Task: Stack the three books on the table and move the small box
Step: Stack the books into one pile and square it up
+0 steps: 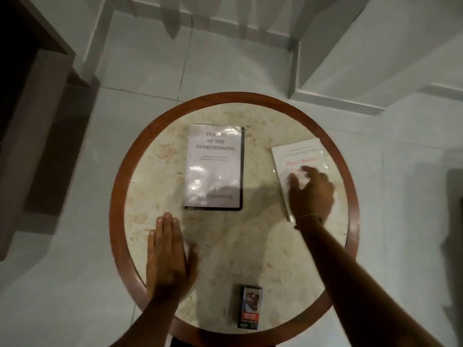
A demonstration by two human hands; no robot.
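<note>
Right hand (310, 194) spread flat on white book (298, 169) by desk's (120, 196) right edge; left hand (167, 256) open, empty, near left edge. Grey book (214, 166) mid-desk (glossy cover); small box (250, 306) at near edge.

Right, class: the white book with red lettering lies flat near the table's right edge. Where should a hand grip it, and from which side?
Grip the white book by its long left edge, from the table's middle: it lies flat, and that edge is exposed.
</note>
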